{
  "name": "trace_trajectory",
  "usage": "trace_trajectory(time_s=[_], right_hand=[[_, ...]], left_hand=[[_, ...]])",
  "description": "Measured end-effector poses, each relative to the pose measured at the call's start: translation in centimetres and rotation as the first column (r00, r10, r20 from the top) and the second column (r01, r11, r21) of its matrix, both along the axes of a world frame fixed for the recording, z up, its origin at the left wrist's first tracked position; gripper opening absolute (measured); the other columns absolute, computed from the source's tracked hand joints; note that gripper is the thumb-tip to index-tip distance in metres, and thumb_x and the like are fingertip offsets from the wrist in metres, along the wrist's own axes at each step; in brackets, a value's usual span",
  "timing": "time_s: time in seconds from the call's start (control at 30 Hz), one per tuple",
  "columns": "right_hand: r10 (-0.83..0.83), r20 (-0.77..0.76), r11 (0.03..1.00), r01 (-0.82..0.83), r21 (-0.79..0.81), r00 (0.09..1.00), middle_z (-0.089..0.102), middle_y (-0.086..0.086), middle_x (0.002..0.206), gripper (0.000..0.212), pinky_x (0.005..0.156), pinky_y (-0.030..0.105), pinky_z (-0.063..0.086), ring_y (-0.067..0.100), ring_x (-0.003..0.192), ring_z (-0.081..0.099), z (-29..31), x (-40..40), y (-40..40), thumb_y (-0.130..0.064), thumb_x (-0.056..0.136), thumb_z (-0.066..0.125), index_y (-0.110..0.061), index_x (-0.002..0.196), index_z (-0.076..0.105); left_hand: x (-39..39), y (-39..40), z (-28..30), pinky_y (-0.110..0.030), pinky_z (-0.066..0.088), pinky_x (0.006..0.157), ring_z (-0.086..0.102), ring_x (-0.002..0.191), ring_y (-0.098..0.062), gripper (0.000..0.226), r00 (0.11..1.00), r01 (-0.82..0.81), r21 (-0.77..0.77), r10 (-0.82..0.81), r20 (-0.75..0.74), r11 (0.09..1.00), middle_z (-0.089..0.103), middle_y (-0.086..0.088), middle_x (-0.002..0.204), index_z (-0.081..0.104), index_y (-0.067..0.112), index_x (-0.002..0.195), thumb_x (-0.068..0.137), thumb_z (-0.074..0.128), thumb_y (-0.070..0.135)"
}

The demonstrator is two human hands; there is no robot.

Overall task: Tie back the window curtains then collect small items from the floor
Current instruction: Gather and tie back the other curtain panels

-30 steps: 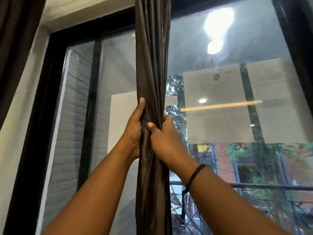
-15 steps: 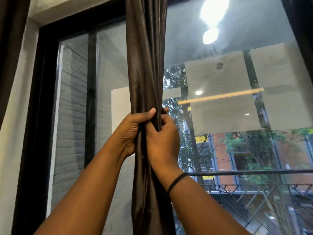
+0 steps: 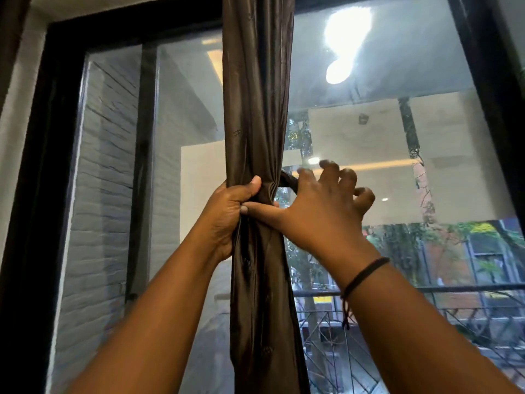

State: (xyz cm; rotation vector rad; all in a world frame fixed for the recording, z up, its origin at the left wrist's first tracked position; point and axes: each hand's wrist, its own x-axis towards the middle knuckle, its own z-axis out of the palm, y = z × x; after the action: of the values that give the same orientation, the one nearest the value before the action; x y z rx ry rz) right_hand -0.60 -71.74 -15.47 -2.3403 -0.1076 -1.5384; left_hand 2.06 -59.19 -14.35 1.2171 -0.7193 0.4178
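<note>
At the far left, the black window frame is standing beside a strip of pale wall, and through the glass a grey brick wall is showing. My left hand is gripping the brown curtain, fingers wrapped behind the gathered cloth and thumb curling over its front, squeezing the folds into a tight bunch about midway up the window. The curtain is hanging in one narrow column down the middle of the pane, pinched in at my grip and widening slightly above and below it. Just to the right, a dark loop of cloth or tie is sticking out from the bunch; I cannot tell which. My right hand is spreading wide beside it, fingers apart and bent in the air, gripping nothing, with the thumb stretching leftward across the curtain to touch my left hand. A black cord bracelet is sitting on my right wrist. Beyond the glass, a railing and green foliage are showing.
</note>
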Motion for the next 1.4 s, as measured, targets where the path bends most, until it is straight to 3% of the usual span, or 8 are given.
trace_trajectory(time_s=[0.2,0.3,0.43,0.57,0.9,1.0,1.23,1.4], right_hand=[[0.574,-0.031,0.808,-0.560,0.183,0.818,0.069,0.002,0.072,0.036,0.070,0.038,0.055,0.019,0.064,0.067,1.9,0.5,-3.4,-0.048,0.085,0.061,-0.013,0.081,0.069],[0.547,-0.080,0.834,-0.534,0.140,0.833,0.071,0.009,0.081,0.024,0.073,0.044,0.057,0.026,0.069,0.069,2.2,0.5,-4.0,-0.030,0.089,0.059,-0.008,0.087,0.069],[0.749,-0.222,0.659,-0.666,0.349,0.624,0.068,0.005,0.099,0.024,0.073,0.040,0.055,0.022,0.079,0.066,2.3,-0.2,-3.7,-0.038,0.086,0.064,-0.021,0.103,0.064],[0.853,-0.227,0.520,-0.724,0.454,0.470,0.069,0.001,0.074,0.023,0.068,0.036,0.056,0.016,0.056,0.061,2.6,-0.6,-4.3,-0.002,0.089,0.051,-0.020,0.095,0.063],[0.900,-0.139,0.395,-0.636,0.663,0.414,0.033,-0.002,0.052,0.019,0.039,0.015,0.016,0.008,0.036,0.018,3.1,-0.1,-4.1,-0.024,0.093,0.042,-0.012,0.086,0.055],[0.824,-0.250,0.560,-0.665,0.493,0.509,0.039,0.003,0.062,0.050,0.038,0.016,0.021,0.006,0.036,0.024,2.9,-0.2,-4.5,-0.056,0.081,0.061,-0.009,0.097,0.062],[0.588,0.000,0.788,-0.573,0.224,0.809,0.061,0.007,0.066,0.055,0.057,0.030,0.043,0.018,0.058,0.056,2.7,0.4,-2.5,-0.053,0.069,0.074,0.000,0.081,0.067],[0.823,0.051,0.506,-0.771,0.387,0.566,0.049,-0.015,0.037,0.018,0.032,0.009,0.029,-0.003,0.029,0.043,2.4,0.6,-2.4,-0.024,0.078,0.074,-0.012,0.076,0.061]], left_hand=[[1.0,0.0,-0.2,-0.026,0.053,0.048,0.059,0.045,-0.016,0.021,1.000,-0.029,-0.008,0.029,0.010,1.000,0.060,-0.006,0.053,0.060,0.003,0.104,0.091,0.057,0.019],[1.1,-0.5,-0.3,-0.024,0.052,0.047,0.059,0.044,-0.015,0.013,0.999,-0.026,-0.037,0.026,0.019,0.999,0.059,-0.005,0.051,0.059,0.005,0.096,0.091,0.058,0.017],[0.9,-1.2,-0.3,-0.024,0.053,0.048,0.059,0.045,-0.014,0.016,0.999,-0.016,-0.024,0.017,0.033,1.000,0.060,-0.005,0.052,0.063,0.003,0.096,0.090,0.058,0.018],[0.8,-1.8,-0.4,-0.024,0.052,0.052,0.059,0.046,-0.013,0.014,1.000,0.010,-0.015,-0.010,0.022,1.000,0.061,-0.003,0.056,0.065,0.007,0.088,0.090,0.057,0.019],[1.0,-1.2,-0.6,-0.024,0.051,0.045,0.057,0.042,-0.016,0.030,0.998,-0.065,-0.051,0.065,-0.018,0.997,0.058,-0.007,0.051,0.059,0.003,0.100,0.091,0.056,0.032],[1.0,-1.7,-0.7,-0.025,0.053,0.048,0.061,0.046,-0.016,0.019,0.987,-0.159,-0.060,0.161,0.025,0.985,0.063,-0.005,0.054,0.062,0.008,0.096,0.094,0.055,0.026],[0.9,-4.2,-1.4,-0.023,0.054,0.071,0.066,0.084,-0.014,0.019,0.765,-0.549,-0.215,0.589,0.261,0.808,0.068,-0.002,0.096,0.063,0.019,0.108,0.090,0.059,0.014],[0.3,-3.7,-2.4,-0.028,0.055,0.088,0.063,0.106,-0.013,0.040,0.813,-0.421,-0.370,0.525,0.250,0.828,0.065,0.000,0.116,0.058,0.023,0.124,0.086,0.065,0.011]])
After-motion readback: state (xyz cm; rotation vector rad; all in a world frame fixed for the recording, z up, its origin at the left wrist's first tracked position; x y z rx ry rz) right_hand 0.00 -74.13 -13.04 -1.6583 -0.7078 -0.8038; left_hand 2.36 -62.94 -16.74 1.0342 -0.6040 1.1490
